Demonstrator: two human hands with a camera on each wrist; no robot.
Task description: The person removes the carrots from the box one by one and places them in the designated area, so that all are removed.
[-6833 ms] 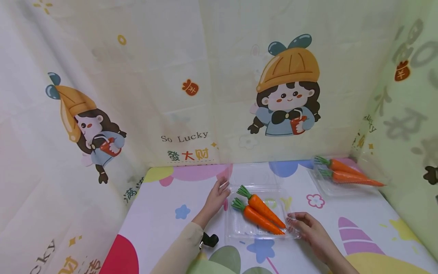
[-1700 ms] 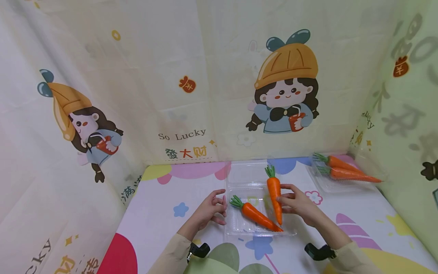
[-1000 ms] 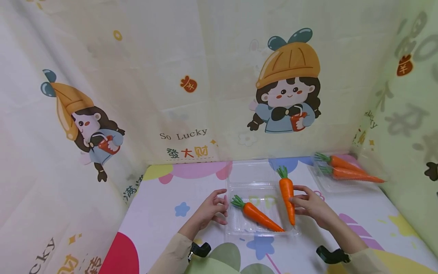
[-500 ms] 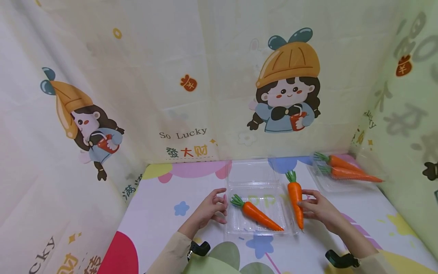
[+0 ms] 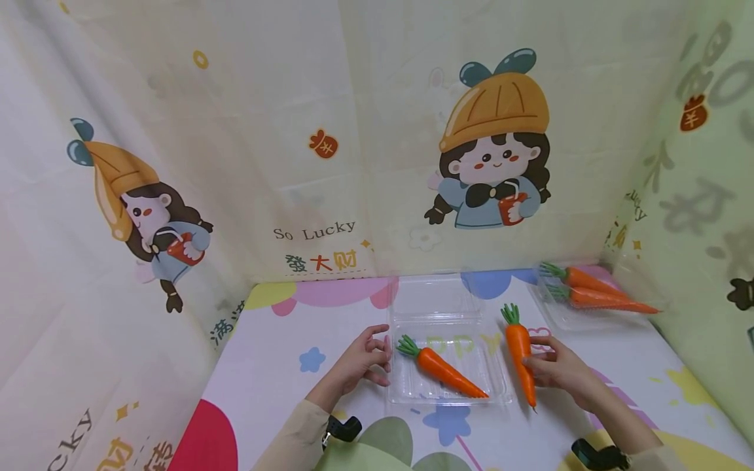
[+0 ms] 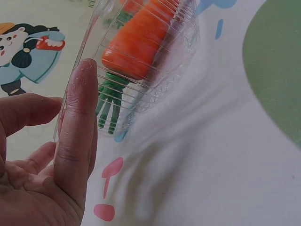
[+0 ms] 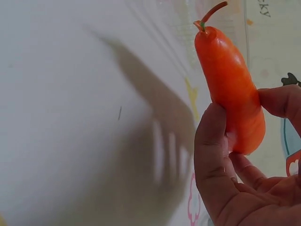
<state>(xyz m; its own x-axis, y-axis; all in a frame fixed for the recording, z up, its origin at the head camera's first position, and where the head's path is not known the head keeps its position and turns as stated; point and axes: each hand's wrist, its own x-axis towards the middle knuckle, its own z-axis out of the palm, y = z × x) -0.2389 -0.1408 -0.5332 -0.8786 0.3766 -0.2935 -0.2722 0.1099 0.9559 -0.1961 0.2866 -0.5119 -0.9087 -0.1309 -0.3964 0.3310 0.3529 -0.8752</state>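
My right hand [image 5: 556, 366] pinches an orange carrot [image 5: 518, 356] between thumb and fingers, just right of the open clear plastic box [image 5: 465, 401]. It hangs green top away from me; in the right wrist view the carrot [image 7: 233, 89] stands apart from the shadow on the tabletop. A second carrot [image 5: 444, 373] lies slanted inside the box, leaves at the left. My left hand [image 5: 356, 360] rests at the box's left side, thumb and fingers spread along the edge. The left wrist view has the box [image 6: 183, 56] close beside that hand's fingers [image 6: 75, 127].
At the back right, another clear box [image 5: 565, 324] contains two carrots [image 5: 595, 297]. The middle box's lid [image 5: 432, 294] lies folded back toward the printed cloth wall [image 5: 377, 131]. A patterned cloth [image 5: 277, 392] covers the table. More cloth walls enclose both sides.
My right hand has lifted one of two carrots out of the middle box and moved it right, past the rim. The left hand has come slightly nearer along the box's left side.
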